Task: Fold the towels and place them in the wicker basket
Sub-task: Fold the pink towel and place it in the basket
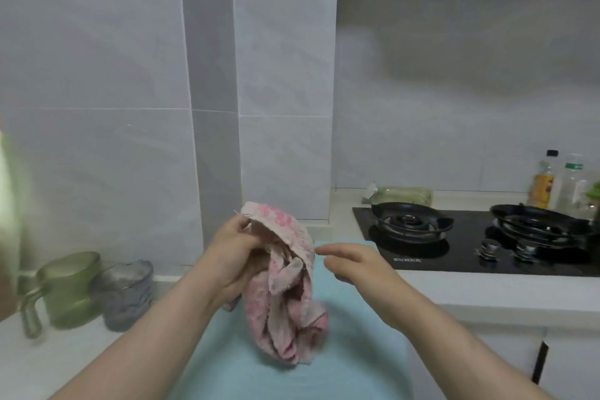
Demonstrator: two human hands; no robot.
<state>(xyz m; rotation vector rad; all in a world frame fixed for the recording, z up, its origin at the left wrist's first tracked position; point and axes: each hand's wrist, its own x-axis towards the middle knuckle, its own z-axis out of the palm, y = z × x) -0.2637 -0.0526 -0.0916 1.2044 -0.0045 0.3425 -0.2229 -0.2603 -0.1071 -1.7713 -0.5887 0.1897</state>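
Centre of frame: my left hand (235, 256) grips crumpled pink towel (287, 295) over blue towel (350, 351); right hand (352, 261) beside it, fingers (328, 250) loose, holding nothing.

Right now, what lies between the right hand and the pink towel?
Nothing. In the head view the right hand reaches, fingers open, almost to the pink towel gripped by the left hand; only the blue cloth below shows in the gap.

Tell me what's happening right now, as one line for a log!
pink towel: bunched, not folded | left hand: grips it | right hand: open, beside it | blue towel: spread underneath | basket: not in view
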